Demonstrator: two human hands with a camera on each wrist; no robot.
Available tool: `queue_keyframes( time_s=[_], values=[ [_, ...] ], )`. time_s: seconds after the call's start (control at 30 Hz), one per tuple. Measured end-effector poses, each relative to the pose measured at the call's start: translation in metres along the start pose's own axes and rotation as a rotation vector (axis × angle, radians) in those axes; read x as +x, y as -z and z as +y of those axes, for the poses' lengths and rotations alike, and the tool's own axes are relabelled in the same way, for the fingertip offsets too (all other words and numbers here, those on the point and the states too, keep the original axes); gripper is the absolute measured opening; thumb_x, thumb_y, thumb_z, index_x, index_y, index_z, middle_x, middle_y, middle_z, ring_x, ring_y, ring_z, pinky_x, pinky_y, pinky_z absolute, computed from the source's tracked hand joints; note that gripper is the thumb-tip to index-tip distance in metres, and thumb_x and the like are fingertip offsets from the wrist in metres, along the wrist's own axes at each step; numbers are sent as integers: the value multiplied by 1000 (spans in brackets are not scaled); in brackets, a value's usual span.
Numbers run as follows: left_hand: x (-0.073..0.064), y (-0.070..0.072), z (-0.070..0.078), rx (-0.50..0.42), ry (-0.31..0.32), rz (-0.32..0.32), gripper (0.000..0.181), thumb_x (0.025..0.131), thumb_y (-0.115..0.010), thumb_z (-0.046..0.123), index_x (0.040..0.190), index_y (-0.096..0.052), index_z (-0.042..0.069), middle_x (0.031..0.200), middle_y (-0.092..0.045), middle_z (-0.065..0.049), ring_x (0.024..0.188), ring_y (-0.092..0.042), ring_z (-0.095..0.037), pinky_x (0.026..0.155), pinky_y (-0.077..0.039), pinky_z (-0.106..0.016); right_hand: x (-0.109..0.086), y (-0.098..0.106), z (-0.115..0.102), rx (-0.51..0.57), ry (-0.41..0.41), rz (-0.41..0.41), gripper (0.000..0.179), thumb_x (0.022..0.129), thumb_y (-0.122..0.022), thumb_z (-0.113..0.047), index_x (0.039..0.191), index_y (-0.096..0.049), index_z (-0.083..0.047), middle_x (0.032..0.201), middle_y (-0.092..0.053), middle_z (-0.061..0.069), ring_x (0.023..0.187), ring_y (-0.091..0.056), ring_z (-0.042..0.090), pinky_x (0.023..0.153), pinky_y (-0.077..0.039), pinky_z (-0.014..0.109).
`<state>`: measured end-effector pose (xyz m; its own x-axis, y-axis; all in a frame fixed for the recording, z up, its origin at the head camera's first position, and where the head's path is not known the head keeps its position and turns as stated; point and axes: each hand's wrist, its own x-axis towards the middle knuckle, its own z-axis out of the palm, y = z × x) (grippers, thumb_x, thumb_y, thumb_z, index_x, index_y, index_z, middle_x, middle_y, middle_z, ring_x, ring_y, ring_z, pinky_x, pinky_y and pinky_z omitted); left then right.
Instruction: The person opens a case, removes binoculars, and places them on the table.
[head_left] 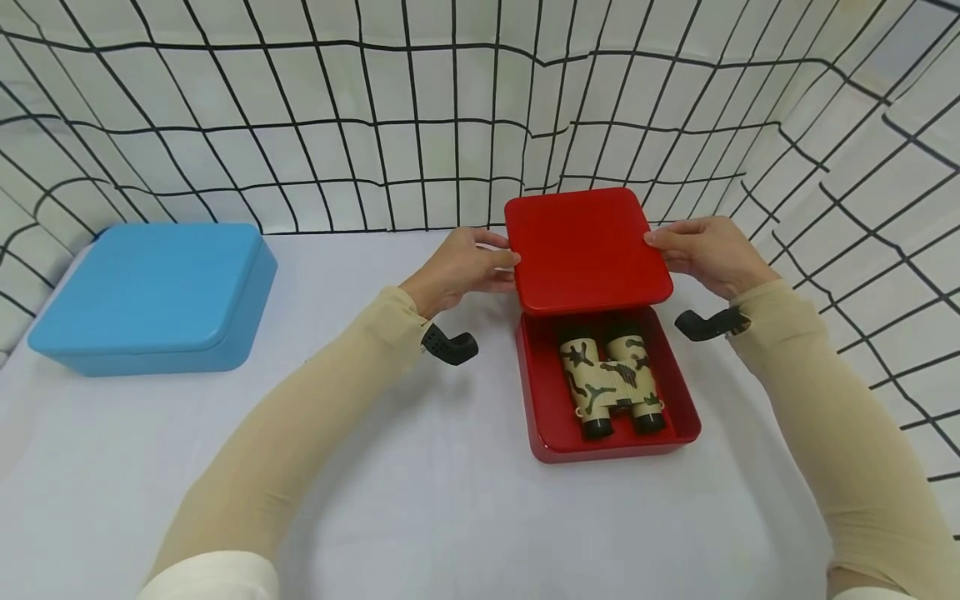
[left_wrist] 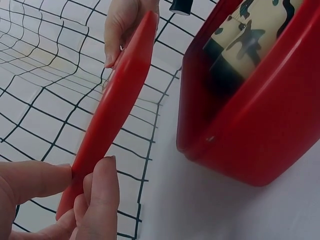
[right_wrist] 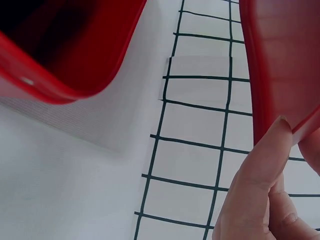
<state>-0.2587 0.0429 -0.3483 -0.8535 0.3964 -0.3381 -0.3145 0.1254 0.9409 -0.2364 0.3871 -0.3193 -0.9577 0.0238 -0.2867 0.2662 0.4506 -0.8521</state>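
Both hands hold a red lid [head_left: 588, 250] by its opposite side edges, raised over the far end of a red box [head_left: 540, 417]. The left hand [head_left: 468, 267] pinches the lid's left edge between thumb and fingers. On the other side, the right hand [head_left: 708, 250] grips the right edge, its thumb [right_wrist: 265, 155] along the rim in the right wrist view. Inside the box lie camouflage-patterned binoculars [head_left: 611, 379], their far end partly shaded below the lid. In the left wrist view the lid [left_wrist: 112, 110] stands tilted, apart from the box wall [left_wrist: 265, 135].
A closed blue box [head_left: 157, 292] sits at the far left of the white table [head_left: 390, 500]. Behind the table and along its right side runs a white backdrop with a black grid [head_left: 375, 125]. Each wrist carries a black camera mount [head_left: 450, 344].
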Motion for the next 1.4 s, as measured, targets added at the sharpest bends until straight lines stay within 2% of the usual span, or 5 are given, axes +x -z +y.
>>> queue_keyframes(
  time_s=[0.23,0.5,0.9,1.2,1.4],
  values=[
    [7,4,-1,28,6,18,46,101,-65,16,143,-49,4,126,-66,-16,102,-72,-25,84,-63,-30,12,-3,-2,-46,-9,-13,70,93,-73,-48,144,-55,-4,100,-75,-15,94,-74,8,83,-58,13],
    [15,10,0,39,17,32,48,102,-64,16,146,-48,3,127,-66,-15,102,-72,-25,94,-61,-36,27,-6,-2,-44,-30,-24,69,92,-73,-48,142,-56,-4,98,-75,-15,92,-73,8,80,-58,13],
    [31,16,-2,58,23,42,46,102,-63,16,145,-49,3,125,-66,-15,100,-71,-23,90,-62,-33,44,-5,0,-38,-32,-78,63,95,-72,-42,142,-56,-3,105,-74,-12,97,-73,9,84,-59,15],
    [42,14,-9,53,34,53,47,101,-64,14,145,-50,3,125,-66,-15,101,-71,-24,100,-59,-40,48,-2,4,-60,-47,-133,54,99,-68,-37,140,-56,-5,114,-70,-10,103,-71,9,95,-59,23],
    [47,14,-15,52,44,54,48,101,-64,12,146,-48,2,124,-66,-15,102,-70,-24,98,-60,-38,52,-3,13,-105,-38,-147,55,101,-66,-38,144,-55,-5,125,-69,-2,103,-72,8,99,-58,26]
  ],
)
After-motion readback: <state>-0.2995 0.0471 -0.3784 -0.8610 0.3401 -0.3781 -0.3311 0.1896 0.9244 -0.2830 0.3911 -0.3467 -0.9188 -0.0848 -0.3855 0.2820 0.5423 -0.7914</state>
